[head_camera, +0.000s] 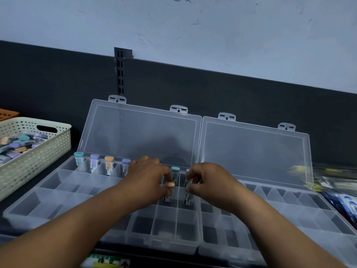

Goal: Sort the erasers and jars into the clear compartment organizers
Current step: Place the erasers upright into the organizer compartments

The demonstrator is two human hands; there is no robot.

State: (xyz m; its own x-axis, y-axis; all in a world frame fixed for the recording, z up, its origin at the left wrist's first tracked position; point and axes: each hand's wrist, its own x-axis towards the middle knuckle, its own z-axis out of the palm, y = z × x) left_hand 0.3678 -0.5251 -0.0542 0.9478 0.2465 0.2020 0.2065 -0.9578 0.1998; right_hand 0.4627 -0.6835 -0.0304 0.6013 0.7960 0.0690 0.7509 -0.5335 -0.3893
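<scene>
Two bare forearms reach in from the bottom edge over the left clear plastic compartment organizer (58, 190), which lies open on the dark table (21, 190) with its clear lid (139, 136) tilted back toward the dark wall panel (58, 84). Over this organizer's right-hand columns, the left hand (146, 175) curls fingers and thumb round an orange-capped eraser (170, 190) in a white printed sleeve. The eraser is cap up and tilted, with its lower end down in a compartment just in front of the back row. Just beside it, the right hand (208, 180) pinches a white-sleeved eraser (188, 197) between thumb and fingers, its lower end in the neighbouring compartment at the organizer's right edge. I cannot tell whether the purple tip above those fingers belongs to it. Along the organizer's back row stand upright erasers, one to a compartment: from the left a teal-capped eraser (78, 159), a purple-capped eraser (94, 163), an orange-topped eraser (109, 165) and a lilac-capped eraser (126, 166). Between the two hands stands a second teal eraser (175, 174). Against the organizer's right side lies a second clear compartment organizer (309, 209), also open. Left of the first organizer, near its back corner, sits a cream perforated plastic basket (38, 157) holding a heap of pastel loose erasers (19, 144).
</scene>
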